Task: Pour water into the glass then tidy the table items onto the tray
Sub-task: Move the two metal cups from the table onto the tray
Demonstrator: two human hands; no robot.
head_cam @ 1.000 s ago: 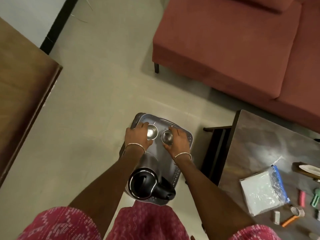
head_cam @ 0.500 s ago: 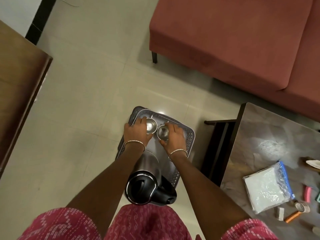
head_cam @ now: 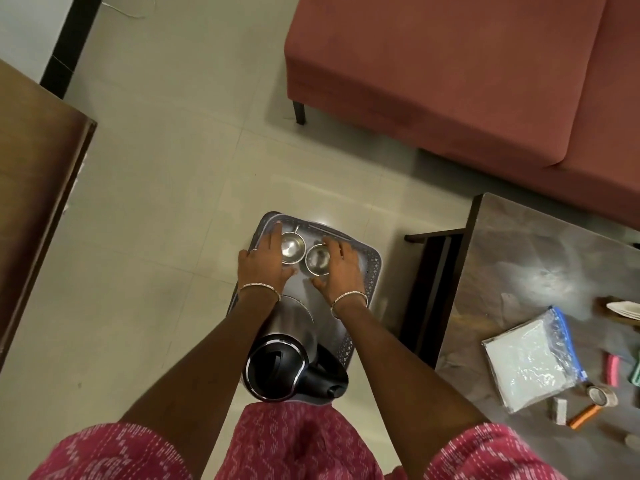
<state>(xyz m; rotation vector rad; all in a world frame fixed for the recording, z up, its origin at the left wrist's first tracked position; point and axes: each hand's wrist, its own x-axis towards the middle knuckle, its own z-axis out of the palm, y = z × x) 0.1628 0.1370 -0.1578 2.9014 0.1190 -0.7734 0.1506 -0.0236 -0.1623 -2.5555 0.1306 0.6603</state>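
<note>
Two round, shiny steel cups stand side by side at the far end of a grey, lattice-rimmed tray (head_cam: 372, 268). The left hand (head_cam: 265, 263) curls round the left cup (head_cam: 292, 249) and the right hand (head_cam: 341, 268) round the right cup (head_cam: 317, 259). A black-lidded steel kettle (head_cam: 277, 365) stands nearer.

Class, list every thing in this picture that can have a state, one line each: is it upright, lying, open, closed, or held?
left steel cup: upright on the tray, mouth open, held by the left hand.
right steel cup: upright on the tray, mouth open, held by the right hand.
kettle: upright at the tray's near end, lid closed.
zip bag: lying flat on the table.
</note>
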